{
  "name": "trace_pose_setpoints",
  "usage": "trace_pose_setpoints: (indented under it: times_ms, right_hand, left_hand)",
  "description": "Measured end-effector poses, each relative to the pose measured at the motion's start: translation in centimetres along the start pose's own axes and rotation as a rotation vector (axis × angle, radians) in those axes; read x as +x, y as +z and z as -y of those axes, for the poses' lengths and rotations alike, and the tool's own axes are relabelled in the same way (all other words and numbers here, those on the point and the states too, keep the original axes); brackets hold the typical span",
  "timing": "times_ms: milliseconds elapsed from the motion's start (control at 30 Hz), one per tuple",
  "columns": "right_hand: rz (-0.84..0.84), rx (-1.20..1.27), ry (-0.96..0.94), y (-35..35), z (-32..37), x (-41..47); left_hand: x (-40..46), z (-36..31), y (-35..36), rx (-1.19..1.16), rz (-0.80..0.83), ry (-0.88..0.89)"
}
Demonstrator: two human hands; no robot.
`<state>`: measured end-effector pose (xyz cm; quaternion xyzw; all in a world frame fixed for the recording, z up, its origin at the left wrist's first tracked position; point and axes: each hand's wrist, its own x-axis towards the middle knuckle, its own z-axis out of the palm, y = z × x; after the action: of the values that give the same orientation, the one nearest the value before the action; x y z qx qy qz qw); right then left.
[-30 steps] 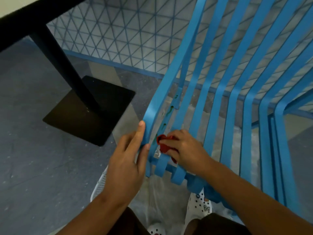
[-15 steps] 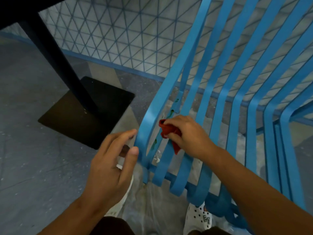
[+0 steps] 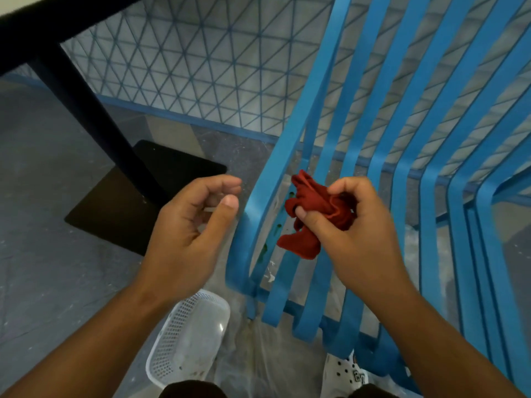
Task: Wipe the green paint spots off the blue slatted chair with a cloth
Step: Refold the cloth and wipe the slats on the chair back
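Note:
The blue slatted chair [image 3: 413,156] fills the right half of the view, its outer slat curving down at the centre. Green paint spots [image 3: 263,248] show on the second slat, just left of the cloth. My right hand [image 3: 353,225] grips a crumpled red cloth [image 3: 313,214], held just above the slats. My left hand [image 3: 186,228] hovers left of the outer slat, fingers loosely curled, holding nothing and clear of the chair.
A black table post [image 3: 86,110] on a square black base [image 3: 149,196] stands on the grey floor at left. A white perforated basket [image 3: 189,337] sits below my left forearm. Blue mesh fencing [image 3: 201,67] runs behind. Clear plastic sheeting lies under the chair.
My left hand let go of the outer slat and drew back to the left. My right hand lifted the red cloth off the slat and bunched it up.

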<state>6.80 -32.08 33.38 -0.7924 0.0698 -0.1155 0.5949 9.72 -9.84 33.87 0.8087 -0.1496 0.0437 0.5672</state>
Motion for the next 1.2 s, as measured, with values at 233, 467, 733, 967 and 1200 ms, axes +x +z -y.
trace_pose_setpoints:
  times_ms: [233,467,733,967,1200]
  right_hand:
    - [-0.079,0.084,-0.079,0.2,5.0,-4.8]
    - [0.126,0.266,0.044,1.8,5.9,-8.1]
    - [0.188,0.109,-0.060,1.4,5.5,-7.6]
    - [0.167,-0.421,-0.345,2.3,2.8,-5.0]
    - [0.265,-0.627,-0.407,3.6,2.6,-1.0]
  left_hand:
    - [-3.7,-4.5,1.2,0.152,0.160,0.137]
    - [-6.8,-5.1,1.1,-0.011,0.236,0.011]
    - [-7.4,-3.2,-2.9,-0.043,0.186,-0.077]
    - [-5.9,2.3,-5.4,-0.133,0.152,-0.218]
    - [-4.5,9.2,-3.8,-0.065,0.093,-0.343]
